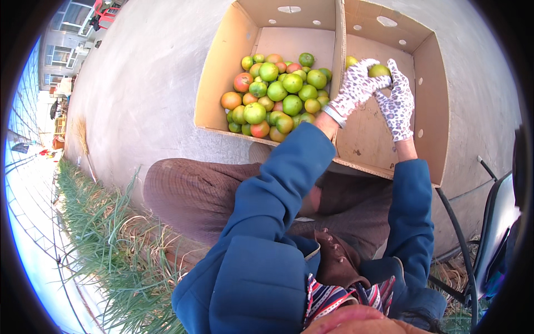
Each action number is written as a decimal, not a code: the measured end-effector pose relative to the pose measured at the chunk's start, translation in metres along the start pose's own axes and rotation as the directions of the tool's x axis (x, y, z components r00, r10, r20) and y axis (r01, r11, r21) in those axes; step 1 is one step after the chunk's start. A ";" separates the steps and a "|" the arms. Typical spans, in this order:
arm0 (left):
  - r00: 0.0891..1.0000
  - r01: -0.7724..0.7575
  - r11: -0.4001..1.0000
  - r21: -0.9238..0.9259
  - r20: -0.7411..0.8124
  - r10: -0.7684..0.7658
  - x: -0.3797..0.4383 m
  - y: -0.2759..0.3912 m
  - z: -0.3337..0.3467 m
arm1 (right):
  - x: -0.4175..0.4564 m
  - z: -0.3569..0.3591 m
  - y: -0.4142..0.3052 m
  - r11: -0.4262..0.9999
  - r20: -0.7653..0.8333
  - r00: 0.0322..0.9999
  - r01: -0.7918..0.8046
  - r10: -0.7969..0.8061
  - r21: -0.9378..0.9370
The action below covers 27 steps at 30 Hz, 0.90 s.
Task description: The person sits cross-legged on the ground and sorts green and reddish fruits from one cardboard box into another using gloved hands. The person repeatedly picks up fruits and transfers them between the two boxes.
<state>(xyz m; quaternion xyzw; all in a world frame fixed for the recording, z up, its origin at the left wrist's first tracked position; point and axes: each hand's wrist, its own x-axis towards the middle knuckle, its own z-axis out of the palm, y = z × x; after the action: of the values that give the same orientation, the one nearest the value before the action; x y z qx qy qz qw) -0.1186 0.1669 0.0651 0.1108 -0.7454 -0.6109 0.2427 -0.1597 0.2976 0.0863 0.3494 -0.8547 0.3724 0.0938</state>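
My left hand (358,86) and my right hand (398,102), both in leopard-print gloves, hold a green tomato (379,70) between their fingers. They are over the right cardboard box (367,140). Partly hidden behind my left hand, a yellow-green tomato (351,61) lies in that box. On the left, touching it, stands another cardboard box (221,71). Many tomatoes (276,90) fill its near part, mostly green, some orange or reddish. My left forearm crosses the near right corner of this box.
A metal-framed chair (496,234) stands close on the right. Grass-like green plants (96,250) border the concrete floor (142,83) on the left. Farther off are a broom (85,142) and a red plastic chair (106,12). My bent knee (179,188) is near the left box.
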 end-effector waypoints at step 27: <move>0.783 -0.236 0.149 0.960 0.279 -0.556 -0.051 0.012 -0.211 | -0.007 0.017 0.075 0.964 0.281 0.948 -0.077 0.150 -0.254</move>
<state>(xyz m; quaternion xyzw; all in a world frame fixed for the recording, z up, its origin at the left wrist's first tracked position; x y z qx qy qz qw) 0.0319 0.0125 0.0942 0.1303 -0.9704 -0.0064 -0.2034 -0.2026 0.3251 0.0286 0.3374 -0.9165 0.2142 -0.0162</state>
